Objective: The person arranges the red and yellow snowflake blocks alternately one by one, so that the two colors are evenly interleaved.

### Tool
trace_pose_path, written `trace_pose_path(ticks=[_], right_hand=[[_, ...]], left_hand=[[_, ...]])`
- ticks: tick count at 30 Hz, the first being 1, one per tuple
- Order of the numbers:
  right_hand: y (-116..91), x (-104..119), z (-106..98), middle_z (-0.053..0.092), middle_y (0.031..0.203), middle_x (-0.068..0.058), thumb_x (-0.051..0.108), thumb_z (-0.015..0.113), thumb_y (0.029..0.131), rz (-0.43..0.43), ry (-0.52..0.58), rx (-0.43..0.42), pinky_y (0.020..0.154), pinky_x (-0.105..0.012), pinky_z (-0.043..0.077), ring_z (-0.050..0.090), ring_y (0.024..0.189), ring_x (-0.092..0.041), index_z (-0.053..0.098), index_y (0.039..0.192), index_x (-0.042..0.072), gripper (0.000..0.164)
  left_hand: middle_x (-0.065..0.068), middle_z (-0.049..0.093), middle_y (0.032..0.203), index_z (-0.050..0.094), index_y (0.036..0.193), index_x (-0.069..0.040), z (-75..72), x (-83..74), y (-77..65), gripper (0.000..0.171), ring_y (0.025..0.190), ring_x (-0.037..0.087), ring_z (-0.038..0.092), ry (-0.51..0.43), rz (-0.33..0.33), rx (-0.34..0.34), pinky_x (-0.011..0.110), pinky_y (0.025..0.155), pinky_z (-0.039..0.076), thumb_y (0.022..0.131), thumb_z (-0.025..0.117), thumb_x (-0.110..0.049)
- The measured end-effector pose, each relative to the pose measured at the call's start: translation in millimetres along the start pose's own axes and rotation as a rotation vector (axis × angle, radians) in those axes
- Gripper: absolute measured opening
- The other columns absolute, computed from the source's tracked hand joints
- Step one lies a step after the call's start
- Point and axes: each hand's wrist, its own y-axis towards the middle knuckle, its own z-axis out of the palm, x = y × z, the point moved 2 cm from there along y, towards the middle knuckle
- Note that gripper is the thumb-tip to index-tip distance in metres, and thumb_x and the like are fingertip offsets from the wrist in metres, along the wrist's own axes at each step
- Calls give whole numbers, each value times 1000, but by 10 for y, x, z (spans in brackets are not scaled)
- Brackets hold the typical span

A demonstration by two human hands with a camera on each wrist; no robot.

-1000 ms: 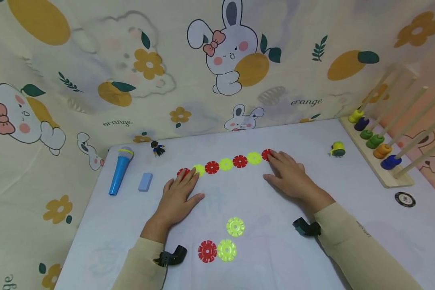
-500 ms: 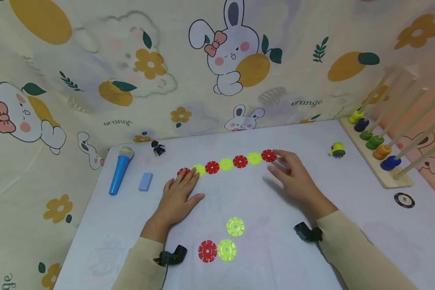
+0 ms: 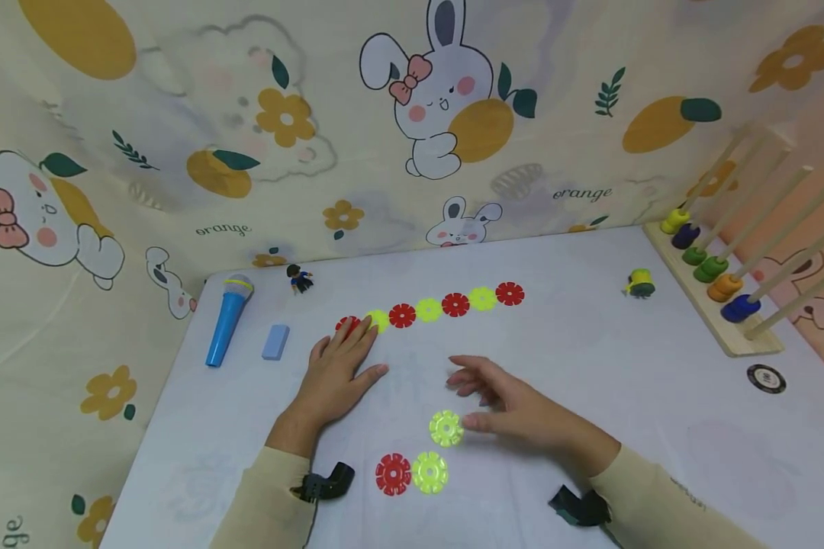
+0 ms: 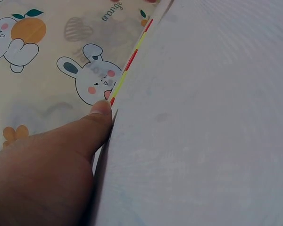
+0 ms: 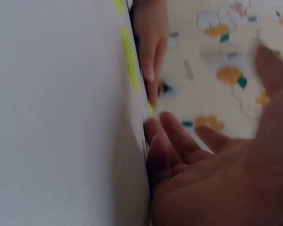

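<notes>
In the head view, red and yellow-green notched plastic discs alternate in a slanting row across the table. My left hand (image 3: 339, 374) lies flat, its fingertips on the red disc (image 3: 346, 326) and yellow-green disc (image 3: 379, 321) at the row's left end. A red disc (image 3: 510, 293) ends the row at the right. My right hand (image 3: 522, 408) hovers with loosely bent fingers and holds nothing. Its thumb tip is beside a loose yellow-green disc (image 3: 446, 428); whether they touch I cannot tell. Nearer lie a red disc (image 3: 393, 474) and another yellow-green disc (image 3: 429, 473), side by side.
Left on the table are a blue toy microphone (image 3: 229, 320), a blue block (image 3: 275, 342) and a small figurine (image 3: 299, 280). To the right stand a yellow-green toy (image 3: 639, 283), a wooden peg rack (image 3: 724, 290) with coloured rings, and a black-and-white round chip (image 3: 766, 378).
My right hand has lifted off the red disc at the row's right end and moved back toward me and left, to the loose discs. The left hand has stayed in place.
</notes>
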Motion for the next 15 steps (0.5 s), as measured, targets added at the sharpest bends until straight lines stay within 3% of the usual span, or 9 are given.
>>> trace_pose_path(ticks=[4,7,9,15], right_hand=[[-15,4,147,43,135,11,41,78,78,42,-320,47,97,-35,43,36,125,-9,50,136,30,64],[-13,23,186,42,134,10,34,79,79,10,-438,37,96,-33,43,33,124,-9,59,123,28,49],[-17,34,187,46,127,11,28,79,80,19,-423,20,94,-31,44,36,119,-8,59,115,29,41],[-30,9,84,60,92,11,20,72,87,91,-163,-69,74,-28,51,56,86,-12,60,101,30,22]], left_hand=[[-8,17,157,28,152,-27,-10,-10,7,75,144,21,4,0,2,5,57,109,8,90,43,-66],[-8,16,158,26,152,-27,-10,-8,9,76,144,21,3,2,-1,13,57,109,8,90,42,-66],[-8,16,158,26,152,-27,-9,-5,9,76,144,22,3,-1,-3,18,57,109,8,90,43,-66],[-8,16,158,26,152,-27,-13,-7,4,76,144,22,3,-2,-4,23,57,109,7,89,43,-67]])
